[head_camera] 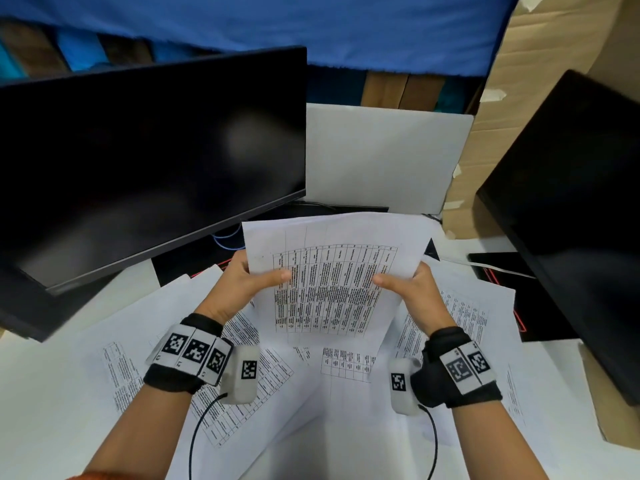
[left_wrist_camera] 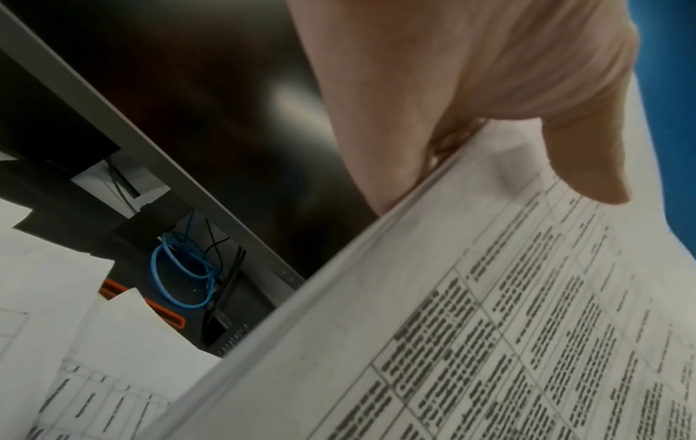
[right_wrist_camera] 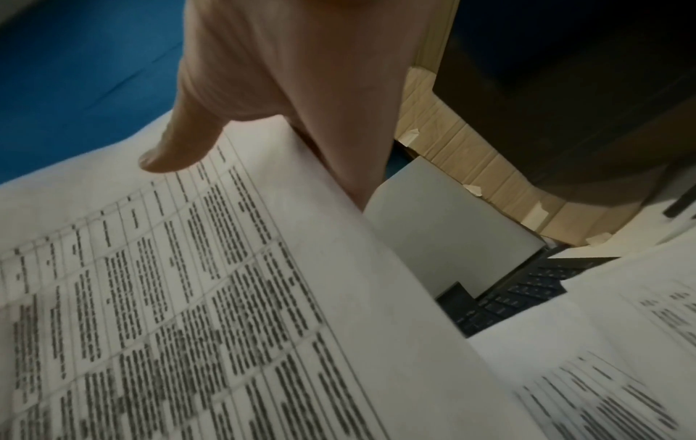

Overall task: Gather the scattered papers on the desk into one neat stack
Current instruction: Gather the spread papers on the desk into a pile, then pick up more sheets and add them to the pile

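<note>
Both hands, left (head_camera: 247, 285) and right (head_camera: 412, 289), pinch a sheaf (head_camera: 332, 271) by its side edges, thumbs on top, raised above loose papers (head_camera: 114, 341) scattered on the desk before the monitor (head_camera: 145, 161).

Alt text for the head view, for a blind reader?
Both hands, left hand and right hand, hold a sheaf of printed papers upright above loose sheets scattered on the desk, between two dark monitors.

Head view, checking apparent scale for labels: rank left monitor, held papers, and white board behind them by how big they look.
1. left monitor
2. held papers and white board: look alike; unranked.
</note>
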Demonstrator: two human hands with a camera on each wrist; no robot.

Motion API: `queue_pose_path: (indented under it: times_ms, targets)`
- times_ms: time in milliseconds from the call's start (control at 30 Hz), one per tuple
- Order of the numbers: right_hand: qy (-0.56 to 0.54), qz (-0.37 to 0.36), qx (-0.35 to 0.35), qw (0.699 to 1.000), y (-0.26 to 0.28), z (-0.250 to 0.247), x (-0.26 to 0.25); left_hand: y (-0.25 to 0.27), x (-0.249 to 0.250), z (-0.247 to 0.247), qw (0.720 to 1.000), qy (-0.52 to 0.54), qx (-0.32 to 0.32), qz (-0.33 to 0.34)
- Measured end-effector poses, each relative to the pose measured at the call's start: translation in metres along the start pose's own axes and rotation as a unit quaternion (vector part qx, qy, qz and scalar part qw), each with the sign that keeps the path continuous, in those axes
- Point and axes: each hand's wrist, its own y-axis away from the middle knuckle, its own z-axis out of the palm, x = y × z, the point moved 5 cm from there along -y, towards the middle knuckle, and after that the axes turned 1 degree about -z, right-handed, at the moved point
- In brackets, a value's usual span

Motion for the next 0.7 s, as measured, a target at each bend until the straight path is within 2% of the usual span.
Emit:
queue_pose_path:
  times_ms: [100,267,433,567,633,700]
  targets:
    - [0.001,0.019,0.017,1.0,0.005,0.001,0.006,0.002,-0.006,0.003,1.0,-0.011,-0.008,-0.022]
    - [0.025,0.026,0.043,0.998,0.012,0.003,0.006,0.009,-0.002,0.002,0.999,-0.016,0.031,-0.024]
    - [0.044,0.124,0.071,0.989,0.019,-0.001,0.035,0.022,-0.028,0.009,0.994,-0.045,0.035,-0.091]
    - [0.061,0.131,0.062,0.988,0.022,0.005,0.04,0.029,-0.052,0.017,0.988,-0.09,0.032,-0.122]
    - [0.078,0.096,0.041,0.991,0.021,0.003,0.04,0.031,-0.054,0.017,0.988,-0.094,0.042,-0.117]
    - [0.097,0.071,0.064,0.991,0.022,-0.018,0.047,0.031,-0.052,0.014,0.989,-0.094,0.055,-0.098]
